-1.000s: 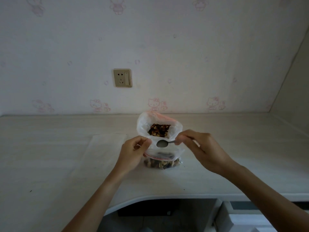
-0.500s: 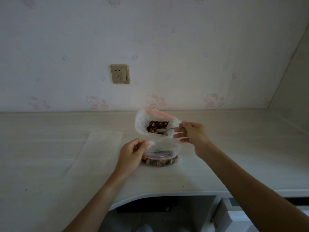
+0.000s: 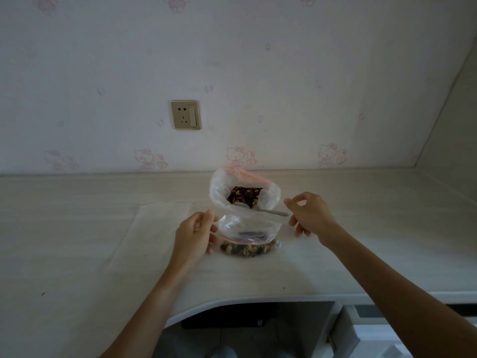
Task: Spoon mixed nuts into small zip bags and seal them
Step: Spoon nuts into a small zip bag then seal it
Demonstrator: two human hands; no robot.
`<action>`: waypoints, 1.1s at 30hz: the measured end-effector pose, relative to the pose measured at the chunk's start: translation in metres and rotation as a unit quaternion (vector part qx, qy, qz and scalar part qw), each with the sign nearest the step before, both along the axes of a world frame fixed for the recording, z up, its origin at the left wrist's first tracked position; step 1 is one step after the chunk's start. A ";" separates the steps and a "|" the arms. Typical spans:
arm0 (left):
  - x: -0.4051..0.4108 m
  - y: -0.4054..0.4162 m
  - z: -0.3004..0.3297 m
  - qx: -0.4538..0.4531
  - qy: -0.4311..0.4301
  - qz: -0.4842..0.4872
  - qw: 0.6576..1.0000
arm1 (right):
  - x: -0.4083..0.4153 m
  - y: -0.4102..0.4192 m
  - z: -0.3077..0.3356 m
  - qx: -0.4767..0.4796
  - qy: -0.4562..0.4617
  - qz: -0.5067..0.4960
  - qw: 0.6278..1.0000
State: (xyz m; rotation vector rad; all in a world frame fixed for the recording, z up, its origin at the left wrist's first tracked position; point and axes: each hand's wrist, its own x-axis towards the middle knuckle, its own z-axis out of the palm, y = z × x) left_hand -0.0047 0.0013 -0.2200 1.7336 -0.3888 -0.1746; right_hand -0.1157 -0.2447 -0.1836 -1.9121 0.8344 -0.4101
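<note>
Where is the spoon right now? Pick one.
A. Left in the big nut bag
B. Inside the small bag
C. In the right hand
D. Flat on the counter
A: the spoon rests in the big nut bag, handle sticking out toward the right hand, which holds nothing.

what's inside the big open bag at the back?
The big bag holds dark mixed nuts, with the spoon lying in its mouth, bowl inward. The bowl's contents and the pile's depth are hidden.

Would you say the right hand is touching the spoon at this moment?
Apart. The head view shows the right hand open beside the spoon, with bare table visible between its fingers and the handle's tip; the spoon rests in the large bag.
</note>
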 end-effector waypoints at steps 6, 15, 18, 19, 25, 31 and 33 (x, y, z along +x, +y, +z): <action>-0.004 0.007 0.009 0.024 0.107 -0.042 0.993 | -0.029 0.005 0.007 0.087 0.013 0.076 0.993; -0.008 0.002 0.032 0.007 0.249 -0.161 0.955 | -0.035 0.024 0.003 0.253 0.026 0.198 0.947; -0.009 0.001 0.035 -0.007 0.234 -0.167 0.958 | -0.036 0.023 0.003 0.272 -0.007 0.209 0.939; -0.009 0.000 0.037 -0.009 0.227 -0.168 0.959 | -0.036 0.024 0.003 0.271 -0.018 0.213 0.939; -0.004 0.000 0.037 0.035 0.109 -0.150 0.982 | -0.035 0.032 0.006 0.169 -0.057 0.161 0.971; -0.008 -0.009 0.034 0.136 -0.154 -0.056 0.977 | -0.025 0.055 0.005 -0.054 -0.106 0.084 0.989; -0.010 -0.010 0.034 0.178 -0.184 -0.046 0.966 | -0.023 0.057 0.004 -0.038 -0.111 0.071 0.991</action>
